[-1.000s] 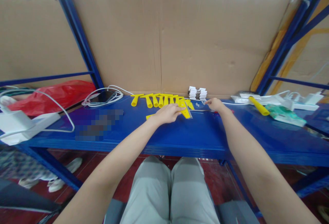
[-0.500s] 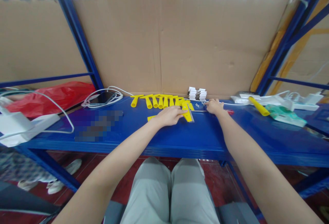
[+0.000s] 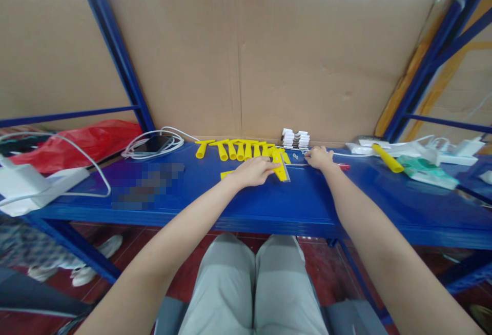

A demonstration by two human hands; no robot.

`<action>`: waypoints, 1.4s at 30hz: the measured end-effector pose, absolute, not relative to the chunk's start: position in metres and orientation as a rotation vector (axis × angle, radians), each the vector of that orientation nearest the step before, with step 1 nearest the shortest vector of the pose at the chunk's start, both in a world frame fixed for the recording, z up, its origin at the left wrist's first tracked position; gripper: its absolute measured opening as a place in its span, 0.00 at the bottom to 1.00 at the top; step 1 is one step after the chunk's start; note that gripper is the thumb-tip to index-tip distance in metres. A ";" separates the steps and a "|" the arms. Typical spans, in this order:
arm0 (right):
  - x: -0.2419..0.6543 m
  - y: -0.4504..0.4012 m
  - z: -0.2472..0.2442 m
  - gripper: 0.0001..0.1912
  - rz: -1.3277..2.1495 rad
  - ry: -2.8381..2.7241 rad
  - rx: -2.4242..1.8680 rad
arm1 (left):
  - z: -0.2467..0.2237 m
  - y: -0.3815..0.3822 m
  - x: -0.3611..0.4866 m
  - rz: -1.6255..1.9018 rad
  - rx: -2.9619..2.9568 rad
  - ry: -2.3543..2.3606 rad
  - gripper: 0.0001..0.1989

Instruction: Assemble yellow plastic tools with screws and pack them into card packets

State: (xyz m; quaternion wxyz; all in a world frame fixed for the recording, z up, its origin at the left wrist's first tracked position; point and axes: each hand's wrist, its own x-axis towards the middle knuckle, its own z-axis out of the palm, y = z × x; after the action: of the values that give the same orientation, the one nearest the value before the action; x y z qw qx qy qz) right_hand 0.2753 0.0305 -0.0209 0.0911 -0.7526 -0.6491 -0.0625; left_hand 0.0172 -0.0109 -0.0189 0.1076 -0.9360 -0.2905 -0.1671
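My left hand (image 3: pixel 254 171) is closed on a yellow scraper (image 3: pixel 282 171) with a clear or metal blade strip along its right edge. The scraper's handle is partly hidden by the hand, and a yellow end (image 3: pixel 226 175) shows left of the wrist. My right hand (image 3: pixel 320 158) is at the table surface with its fingers bent together beside a few small screws (image 3: pixel 295 156); what is between the fingertips is hidden. A red-handled screwdriver (image 3: pixel 345 167) lies partly under that hand, its thin shaft pointing left. Several yellow scraper handles (image 3: pixel 240 151) stand in a row behind my left hand.
White stacked parts (image 3: pixel 295 139) sit against the cardboard wall (image 3: pixel 307 63). On the right are a yellow handle (image 3: pixel 388 159), a green packet (image 3: pixel 427 172) and a power strip (image 3: pixel 457 160). Coiled white cable (image 3: pixel 180 142), a phone and a red bag (image 3: pixel 88 142) are left on the blue table (image 3: pixel 269 207).
Both hands keep nearly the same places. My right hand has shifted very slightly to the left, and the whole view has tilted a little.
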 end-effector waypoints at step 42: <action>0.259 0.044 -0.022 0.10 -0.032 -1.941 -2.163 | -0.014 -0.008 0.011 -0.444 -2.770 -0.988 0.19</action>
State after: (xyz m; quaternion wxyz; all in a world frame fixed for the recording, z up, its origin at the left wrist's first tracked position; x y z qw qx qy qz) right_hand 0.2590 0.0435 -0.0225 0.1174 -0.7392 -0.6631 -0.0109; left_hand 0.0112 -0.0082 -0.0136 0.0837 -0.9281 -0.3310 -0.1487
